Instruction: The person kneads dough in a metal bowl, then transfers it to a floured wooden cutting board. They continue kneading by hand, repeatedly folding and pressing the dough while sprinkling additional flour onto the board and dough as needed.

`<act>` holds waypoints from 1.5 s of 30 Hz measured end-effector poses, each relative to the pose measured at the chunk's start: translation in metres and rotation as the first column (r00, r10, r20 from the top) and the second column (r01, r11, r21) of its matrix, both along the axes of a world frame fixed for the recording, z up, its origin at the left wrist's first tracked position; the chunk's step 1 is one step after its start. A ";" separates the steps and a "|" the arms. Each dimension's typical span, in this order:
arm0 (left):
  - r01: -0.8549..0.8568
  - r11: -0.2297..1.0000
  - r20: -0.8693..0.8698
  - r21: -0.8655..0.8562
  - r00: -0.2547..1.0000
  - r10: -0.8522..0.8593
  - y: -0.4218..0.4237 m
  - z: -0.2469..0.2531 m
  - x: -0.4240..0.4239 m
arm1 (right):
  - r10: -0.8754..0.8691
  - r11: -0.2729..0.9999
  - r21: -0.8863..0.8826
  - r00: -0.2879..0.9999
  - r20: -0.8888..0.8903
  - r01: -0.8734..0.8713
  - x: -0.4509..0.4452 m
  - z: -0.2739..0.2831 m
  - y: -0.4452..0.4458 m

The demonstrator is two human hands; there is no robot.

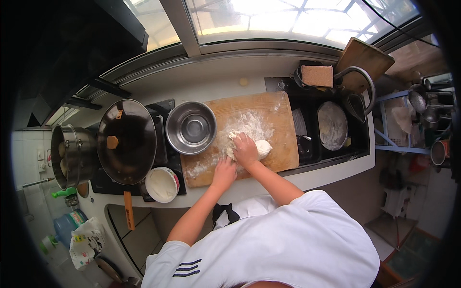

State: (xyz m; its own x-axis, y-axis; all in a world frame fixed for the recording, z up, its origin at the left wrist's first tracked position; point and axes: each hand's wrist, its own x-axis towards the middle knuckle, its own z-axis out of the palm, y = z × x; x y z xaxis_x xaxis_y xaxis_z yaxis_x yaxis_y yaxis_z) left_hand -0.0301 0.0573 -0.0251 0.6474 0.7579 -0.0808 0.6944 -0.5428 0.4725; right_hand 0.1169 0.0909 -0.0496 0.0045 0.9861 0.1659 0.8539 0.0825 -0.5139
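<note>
A wooden board [280, 124] dusted with white flour lies before me. On its middle is a rough, shaggy piece of dough [231, 144], partly hidden by my hands. My right hand [246, 150] lies over the dough, fingers curled onto its right side. At the dough's near end, my left hand [225, 173] touches it with the fingertips; how firmly it grips is not visible. A smoother round dough ball [264, 148] rests on the board, just right of my right hand. Loose flour [248, 122] is spread beyond the hands.
An empty steel bowl [191, 127] overlaps the board's left edge. A tub of white powder [162, 184], a lidded pan [126, 144] and a steel pot [70, 158] stand farther left. On the right, a black sink [313, 151] holds a floury bowl [332, 126] below a curved faucet [369, 82].
</note>
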 end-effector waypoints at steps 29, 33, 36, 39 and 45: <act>-0.003 0.998 -0.084 0.059 0.996 0.008 -0.006 -0.017 0.000 | -0.013 0.998 0.064 1.000 0.009 0.013 -0.019 0.003 0.006; -0.082 0.989 -0.134 -0.122 0.989 0.065 -0.007 -0.004 0.000 | 0.094 0.986 0.137 0.996 -0.007 -0.092 -0.011 -0.011 0.021; -0.142 0.986 -0.112 -0.085 0.985 0.132 -0.013 -0.011 0.004 | 0.031 0.987 0.157 0.999 -0.015 -0.028 -0.005 -0.018 0.052; -0.158 0.986 -0.102 -0.053 0.983 0.152 -0.015 -0.024 0.011 | -0.030 0.984 0.177 0.999 0.010 0.028 0.000 -0.019 0.077; -0.176 0.976 -0.070 -0.128 0.983 0.169 -0.017 -0.010 0.005 | -0.083 0.994 0.071 0.996 -0.025 0.085 0.005 -0.018 0.115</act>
State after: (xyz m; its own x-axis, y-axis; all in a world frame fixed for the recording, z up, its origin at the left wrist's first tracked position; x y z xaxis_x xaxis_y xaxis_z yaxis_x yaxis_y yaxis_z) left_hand -0.0250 0.0403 -0.0350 0.4991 0.8376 -0.2222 0.8003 -0.3472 0.4889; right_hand 0.1224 0.2063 -0.0673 0.0913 0.9675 0.2357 0.8479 0.0486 -0.5279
